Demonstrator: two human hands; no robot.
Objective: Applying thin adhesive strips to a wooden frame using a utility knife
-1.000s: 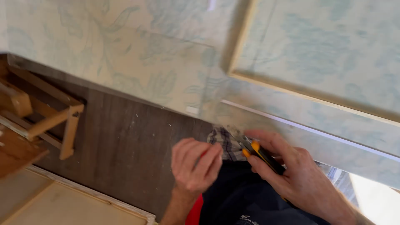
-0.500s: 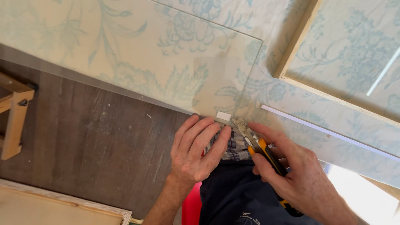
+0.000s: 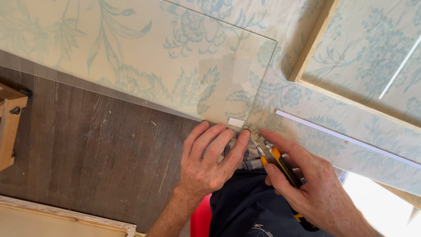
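Observation:
My right hand (image 3: 307, 184) grips a yellow-and-black utility knife (image 3: 276, 162), its tip at the lower edge of a pale sheet of floral wallpaper (image 3: 175, 66), right where a seam meets the edge. My left hand (image 3: 210, 160) lies flat just left of the blade, fingers spread, pressing down at the paper's edge over a checked cloth (image 3: 245, 156). A small white tab (image 3: 235, 122) sits on the paper just above my fingers.
Dark wooden floorboards (image 3: 87, 149) lie left of my hands. A wooden frame (image 3: 313, 48) rests on the papered surface at upper right, with a thin white strip (image 3: 346, 138) below it. A wooden stand (image 3: 8, 127) is at far left, a pale board (image 3: 52, 219) at bottom left.
The view has swung left and closer. My left hand moved up from the cloth and flattened against the paper's edge; the knife tip came up to the seam.

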